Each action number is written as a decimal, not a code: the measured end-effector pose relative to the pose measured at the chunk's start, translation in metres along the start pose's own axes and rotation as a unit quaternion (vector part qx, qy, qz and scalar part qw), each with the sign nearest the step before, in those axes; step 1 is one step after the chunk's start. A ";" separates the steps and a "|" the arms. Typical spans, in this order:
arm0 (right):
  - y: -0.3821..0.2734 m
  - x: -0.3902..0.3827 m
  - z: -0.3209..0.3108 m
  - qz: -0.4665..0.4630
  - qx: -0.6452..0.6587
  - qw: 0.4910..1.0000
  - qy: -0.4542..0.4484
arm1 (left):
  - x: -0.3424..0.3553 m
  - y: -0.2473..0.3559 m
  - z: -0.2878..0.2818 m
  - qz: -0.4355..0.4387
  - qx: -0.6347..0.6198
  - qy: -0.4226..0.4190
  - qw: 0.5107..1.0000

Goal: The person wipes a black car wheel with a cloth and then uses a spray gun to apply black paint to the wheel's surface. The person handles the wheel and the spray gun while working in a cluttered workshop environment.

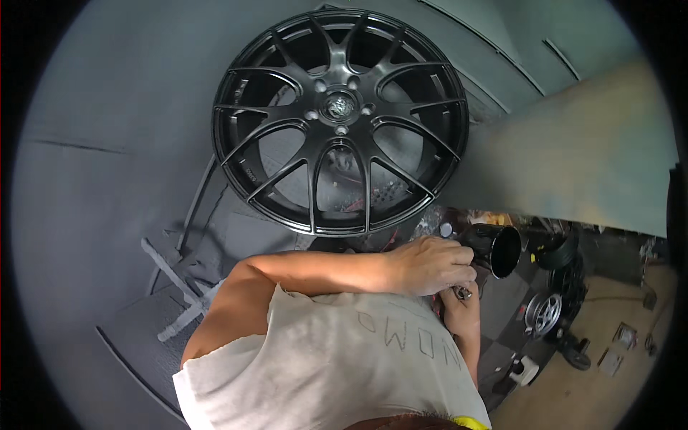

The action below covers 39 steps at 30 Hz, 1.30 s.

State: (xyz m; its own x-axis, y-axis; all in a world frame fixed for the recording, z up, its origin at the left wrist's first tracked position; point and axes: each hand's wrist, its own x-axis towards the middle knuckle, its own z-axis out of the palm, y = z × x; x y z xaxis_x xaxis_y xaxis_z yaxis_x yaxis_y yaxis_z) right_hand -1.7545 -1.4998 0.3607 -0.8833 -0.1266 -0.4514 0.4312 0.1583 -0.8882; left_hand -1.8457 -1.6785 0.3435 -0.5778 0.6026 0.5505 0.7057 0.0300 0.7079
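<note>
A glossy black multi-spoke wheel rim (340,79) faces me, raised in front of my body. My left arm reaches across my chest to the right. There my left hand (432,265) has its fingers curled against what looks like a spray gun (464,292), beside its black cup (506,251). The cup's round end points right. Just below, my right hand (460,309) is wrapped round the gun's metal body. The left hand hides most of the gun and part of the right hand's fingers. Neither hand touches the rim.
Grey-coated walls surround the rim, and a pale panel (573,150) stands at the right. A grey-crusted stand leg (170,269) is at lower left. On the floor at right lie a silver wheel (543,314), a white stool-like object (525,370) and dark clutter.
</note>
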 end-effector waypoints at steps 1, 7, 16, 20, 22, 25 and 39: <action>0.002 -0.004 0.008 0.009 0.014 1.000 0.015 | -0.003 0.000 -0.002 0.003 0.010 -0.024 1.000; 0.002 -0.015 0.024 -0.005 0.009 0.999 0.036 | -0.015 0.005 0.001 0.028 -0.029 0.032 0.999; 0.000 -0.007 0.002 -0.155 -0.001 0.987 0.048 | -0.040 0.025 0.007 0.093 -0.120 0.071 0.986; -0.035 -0.007 -0.001 -0.153 0.068 0.985 0.049 | -0.065 0.029 0.047 -0.154 -0.126 -0.072 0.977; -0.038 -0.011 -0.016 -0.166 0.049 0.984 0.041 | -0.053 0.049 0.050 -0.161 -0.136 -0.020 0.977; -0.048 -0.020 -0.026 -0.190 0.040 0.981 0.013 | -0.042 0.069 0.062 -0.133 -0.106 0.029 0.985; -0.066 -0.070 -0.007 -0.189 0.080 0.975 -0.083 | -0.052 0.097 0.089 -0.236 -0.312 0.030 0.920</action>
State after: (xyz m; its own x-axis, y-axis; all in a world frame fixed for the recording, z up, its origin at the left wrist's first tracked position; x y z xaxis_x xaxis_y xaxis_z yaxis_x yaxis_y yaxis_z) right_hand -1.7227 -1.4946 0.4516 -0.9484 -0.3054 -0.0849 0.1155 -0.0836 -0.9898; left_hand -1.7105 -1.6358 0.3442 -0.7939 0.5947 0.1267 0.0086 -0.1974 0.9803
